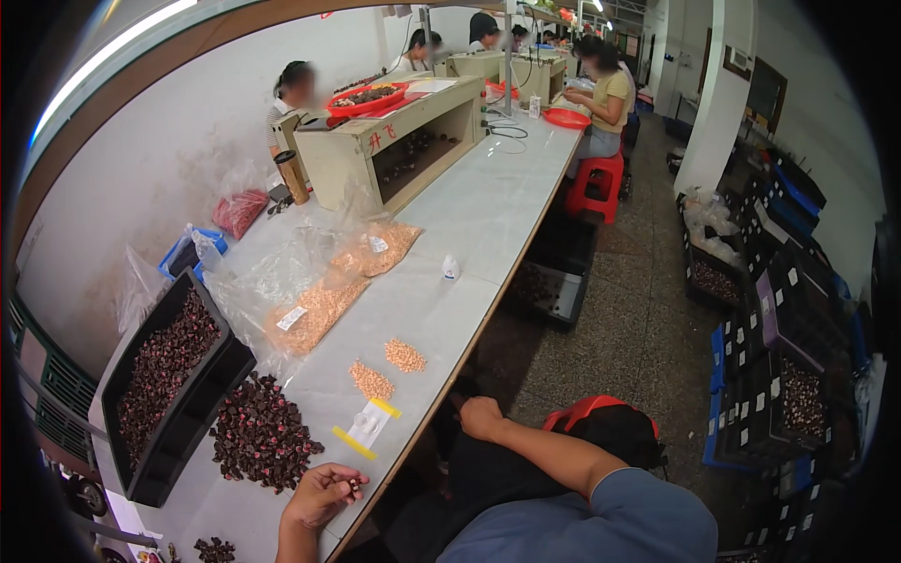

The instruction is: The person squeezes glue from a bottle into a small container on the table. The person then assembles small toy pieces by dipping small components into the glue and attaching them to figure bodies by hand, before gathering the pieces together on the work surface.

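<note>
At the table's near edge my left hand (321, 494) pinches a small dark piece (354, 485) with a pale spot between thumb and fingers. My right hand (481, 418) is curled closed over my dark-clothed leg, and its fingertips are hidden. Just beyond my left hand lies a heap of dark brown and pink pieces (265, 436). To its right, a white card (377, 422) is edged with yellow tape and carries a whitish blob. Farther along are two small heaps of tiny peach-coloured pieces (372, 382) (405, 355).
A tilted black bin (211, 373) of dark pieces stands at the left. Clear bags of peach-coloured pieces (324, 314) and a small white bottle (450, 268) lie beyond. A cream box-like bench unit (343, 155) holds a red tray. Stacked crates (779, 310) line the right; several people sit farther off.
</note>
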### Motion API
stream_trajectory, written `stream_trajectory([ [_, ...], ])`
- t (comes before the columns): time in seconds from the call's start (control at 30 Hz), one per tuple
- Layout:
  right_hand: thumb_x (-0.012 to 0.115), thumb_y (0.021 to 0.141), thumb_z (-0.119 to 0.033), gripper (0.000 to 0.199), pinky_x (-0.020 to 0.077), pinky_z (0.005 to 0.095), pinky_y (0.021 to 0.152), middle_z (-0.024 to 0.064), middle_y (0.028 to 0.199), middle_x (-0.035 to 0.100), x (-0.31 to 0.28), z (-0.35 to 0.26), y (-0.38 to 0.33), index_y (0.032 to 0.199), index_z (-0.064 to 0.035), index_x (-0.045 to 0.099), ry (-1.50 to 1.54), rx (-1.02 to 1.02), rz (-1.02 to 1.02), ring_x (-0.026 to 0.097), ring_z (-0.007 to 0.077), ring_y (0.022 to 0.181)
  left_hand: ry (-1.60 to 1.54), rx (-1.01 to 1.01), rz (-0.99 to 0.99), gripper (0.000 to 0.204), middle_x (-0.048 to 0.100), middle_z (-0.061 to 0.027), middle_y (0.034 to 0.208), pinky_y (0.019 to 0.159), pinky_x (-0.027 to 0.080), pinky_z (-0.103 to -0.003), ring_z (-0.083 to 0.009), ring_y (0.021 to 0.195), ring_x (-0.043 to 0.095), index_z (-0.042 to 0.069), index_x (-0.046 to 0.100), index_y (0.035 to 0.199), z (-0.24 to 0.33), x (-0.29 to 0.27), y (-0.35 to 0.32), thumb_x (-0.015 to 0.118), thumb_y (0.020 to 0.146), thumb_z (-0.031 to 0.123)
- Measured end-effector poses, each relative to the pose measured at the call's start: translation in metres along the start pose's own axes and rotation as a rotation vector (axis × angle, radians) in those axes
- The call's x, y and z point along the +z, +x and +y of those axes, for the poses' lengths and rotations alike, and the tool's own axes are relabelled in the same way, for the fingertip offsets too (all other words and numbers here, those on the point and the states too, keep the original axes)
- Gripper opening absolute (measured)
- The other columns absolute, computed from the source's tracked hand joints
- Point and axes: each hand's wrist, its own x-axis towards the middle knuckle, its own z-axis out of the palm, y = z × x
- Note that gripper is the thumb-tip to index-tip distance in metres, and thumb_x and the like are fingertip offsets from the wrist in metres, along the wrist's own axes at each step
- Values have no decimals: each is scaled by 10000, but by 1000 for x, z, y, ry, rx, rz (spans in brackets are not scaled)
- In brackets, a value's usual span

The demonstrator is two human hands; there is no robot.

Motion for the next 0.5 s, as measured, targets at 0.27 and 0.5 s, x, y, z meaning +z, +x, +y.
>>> stream_trajectory([
  [0.27, 594, 818, -175, 240, 534, 476, 802, 219, 865, 716, -6, -19, 15, 928, -34, 754, -127, -197, -436, 699, 377, 873, -33, 2, 21, 297, 689, -236, 1127, 748, 562, -291, -233, 873, 695, -56, 633, 1136, -1, 1, -1, 739, 878, 48],
  [0.5, 562, 822, -77, 374, 546, 487, 798, 198, 864, 708, -61, -16, -36, 1161, -78, 718, 480, -462, -558, 680, 408, 838, -21, -45, 32, 287, 686, -227, 1140, 768, 559, -291, -211, 874, 689, -67, 623, 1137, 7, 5, 3, 724, 888, 35],
])
